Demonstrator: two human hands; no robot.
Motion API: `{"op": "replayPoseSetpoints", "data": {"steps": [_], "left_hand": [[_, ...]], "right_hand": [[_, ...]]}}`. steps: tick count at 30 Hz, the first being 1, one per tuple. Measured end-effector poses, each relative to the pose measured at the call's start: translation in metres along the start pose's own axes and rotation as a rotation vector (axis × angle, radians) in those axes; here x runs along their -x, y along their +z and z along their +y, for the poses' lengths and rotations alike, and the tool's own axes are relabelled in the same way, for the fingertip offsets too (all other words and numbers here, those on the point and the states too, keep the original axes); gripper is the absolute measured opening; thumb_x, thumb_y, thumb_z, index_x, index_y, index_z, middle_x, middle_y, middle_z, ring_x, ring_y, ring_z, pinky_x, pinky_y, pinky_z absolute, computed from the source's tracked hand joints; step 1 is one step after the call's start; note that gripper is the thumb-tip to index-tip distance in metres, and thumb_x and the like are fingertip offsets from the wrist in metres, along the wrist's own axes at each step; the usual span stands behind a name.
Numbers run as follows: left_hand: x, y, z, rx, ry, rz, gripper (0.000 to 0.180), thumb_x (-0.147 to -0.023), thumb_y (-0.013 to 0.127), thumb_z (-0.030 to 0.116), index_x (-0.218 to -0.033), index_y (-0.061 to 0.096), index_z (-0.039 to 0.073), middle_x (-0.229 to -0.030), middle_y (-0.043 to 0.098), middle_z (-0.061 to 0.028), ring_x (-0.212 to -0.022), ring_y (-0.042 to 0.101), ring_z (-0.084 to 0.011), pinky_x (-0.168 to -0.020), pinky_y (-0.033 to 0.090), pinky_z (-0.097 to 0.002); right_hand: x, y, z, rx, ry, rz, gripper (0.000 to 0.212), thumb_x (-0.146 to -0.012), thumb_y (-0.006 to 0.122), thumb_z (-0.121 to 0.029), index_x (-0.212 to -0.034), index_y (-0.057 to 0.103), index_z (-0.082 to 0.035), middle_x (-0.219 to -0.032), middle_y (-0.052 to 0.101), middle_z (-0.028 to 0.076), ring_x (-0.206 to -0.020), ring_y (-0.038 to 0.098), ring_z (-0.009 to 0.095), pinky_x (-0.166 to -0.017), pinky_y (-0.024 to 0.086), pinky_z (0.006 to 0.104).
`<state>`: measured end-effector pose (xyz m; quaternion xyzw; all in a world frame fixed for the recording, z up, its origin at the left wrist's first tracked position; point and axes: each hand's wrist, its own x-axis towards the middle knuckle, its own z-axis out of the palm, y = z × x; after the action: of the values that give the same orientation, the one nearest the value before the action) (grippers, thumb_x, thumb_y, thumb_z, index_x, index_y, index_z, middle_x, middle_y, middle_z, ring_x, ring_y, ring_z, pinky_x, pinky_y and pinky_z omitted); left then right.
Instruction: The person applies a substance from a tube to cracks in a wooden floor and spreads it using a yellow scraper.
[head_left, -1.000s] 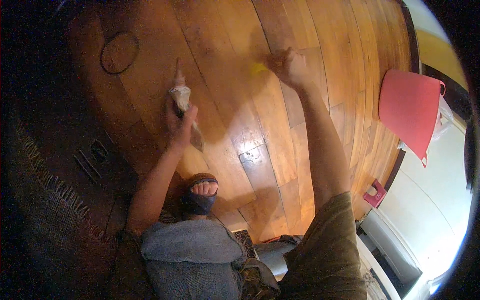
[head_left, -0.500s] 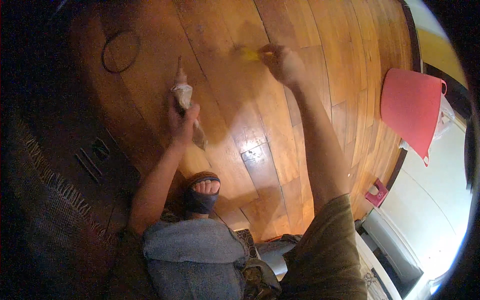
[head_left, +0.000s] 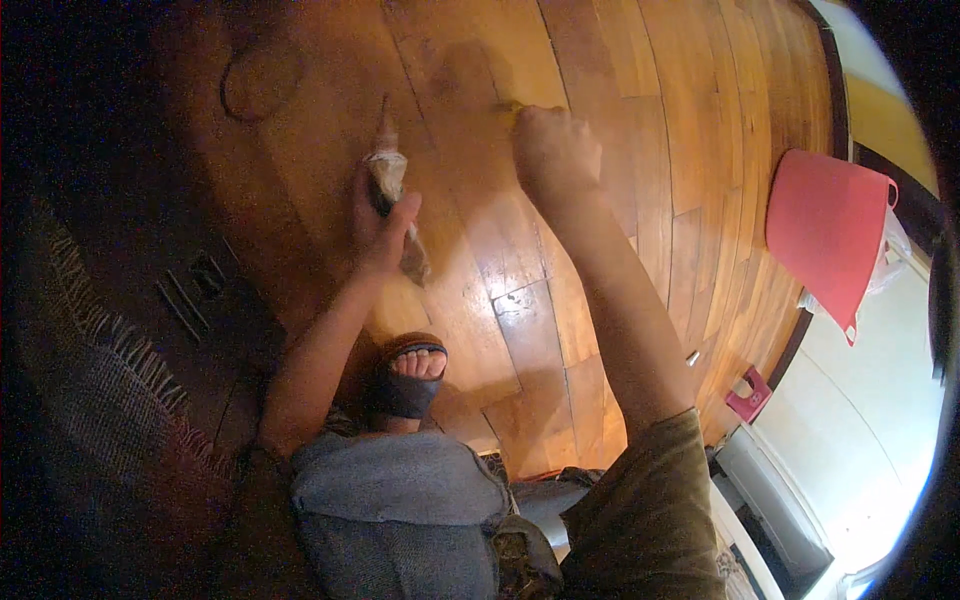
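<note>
My left hand is wrapped round the middle of a long, pointed, cream-and-brown spiral seashell. One narrow tip points away from me, and the other end shows below my thumb. Farther out and to the right, my right hand is closed in a fist, held above the wooden floor. A small yellowish thing with a dark end pokes out from its left side; most of it is hidden, and I cannot make out its kind. It stays apart from the shell.
Below my left hand is my foot in a dark sandal. A dark ring lies on the floorboards at the far left. A fringed grey rug and dark strips are nearer left. At right stand a pink-red tub and a small pink object.
My right hand has turned over and shifted slightly right and nearer, so less of the yellow thing shows. The shell in my left hand sits slightly farther right in view.
</note>
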<state>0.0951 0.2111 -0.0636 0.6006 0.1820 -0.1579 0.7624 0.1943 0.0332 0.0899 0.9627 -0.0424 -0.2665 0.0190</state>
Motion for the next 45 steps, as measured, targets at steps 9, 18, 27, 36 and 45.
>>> {"op": "replayPoseSetpoints", "data": {"steps": [9, 18, 27, 36, 45], "left_hand": [[0.004, 0.001, 0.002, 0.028, -0.040, -0.019, 0.064, -0.070, 0.060, 0.021, -0.123, 0.030, 0.003, -0.113, 0.041, -0.0096, -0.101, 0.041, -0.0199, -0.089, 0.033, -0.0324], [0.003, 0.008, 0.008, -0.001, -0.015, -0.008, 0.067, -0.068, 0.063, 0.023, -0.123, 0.031, 0.002, -0.112, 0.041, -0.0088, -0.101, 0.041, -0.0196, -0.089, 0.033, -0.0322], [0.007, 0.012, 0.020, 0.009, 0.021, 0.006, 0.064, -0.067, 0.062, 0.023, -0.120, 0.033, 0.002, -0.108, 0.042, -0.0077, -0.096, 0.041, -0.0173, -0.086, 0.035, -0.0312], [0.005, 0.015, 0.019, -0.020, 0.013, -0.012, 0.063, -0.066, 0.063, 0.023, -0.117, 0.034, 0.002, -0.106, 0.042, -0.0082, -0.094, 0.042, -0.0176, -0.085, 0.035, -0.0318], [0.002, 0.010, 0.020, -0.006, 0.090, -0.019, 0.066, -0.065, 0.064, 0.027, -0.119, 0.034, 0.001, -0.112, 0.042, -0.0107, -0.101, 0.042, -0.0215, -0.089, 0.034, -0.0341]], "right_hand": [[0.024, 0.011, 0.014, -0.122, 0.056, 0.077, 0.018, -0.080, 0.049, -0.020, -0.086, 0.062, -0.009, -0.086, 0.060, 0.016, -0.084, 0.058, 0.033, -0.069, 0.048, 0.0408], [0.014, 0.017, 0.007, -0.181, -0.027, 0.199, 0.016, -0.078, 0.049, -0.015, -0.086, 0.063, -0.011, -0.082, 0.061, 0.017, -0.078, 0.059, 0.033, -0.066, 0.048, 0.0426], [0.003, -0.007, 0.006, 0.003, 0.025, 0.155, 0.016, -0.078, 0.050, -0.013, -0.082, 0.066, -0.013, -0.083, 0.064, 0.011, -0.079, 0.063, 0.025, -0.067, 0.051, 0.0345], [-0.010, -0.003, 0.005, 0.022, -0.034, 0.029, 0.015, -0.077, 0.051, -0.015, -0.085, 0.061, -0.008, -0.088, 0.061, 0.014, -0.082, 0.059, 0.033, -0.070, 0.047, 0.0429], [0.002, -0.007, 0.011, -0.002, 0.025, 0.035, 0.016, -0.078, 0.051, -0.019, -0.081, 0.062, -0.008, -0.087, 0.062, 0.016, -0.082, 0.060, 0.032, -0.069, 0.048, 0.0409]]}}
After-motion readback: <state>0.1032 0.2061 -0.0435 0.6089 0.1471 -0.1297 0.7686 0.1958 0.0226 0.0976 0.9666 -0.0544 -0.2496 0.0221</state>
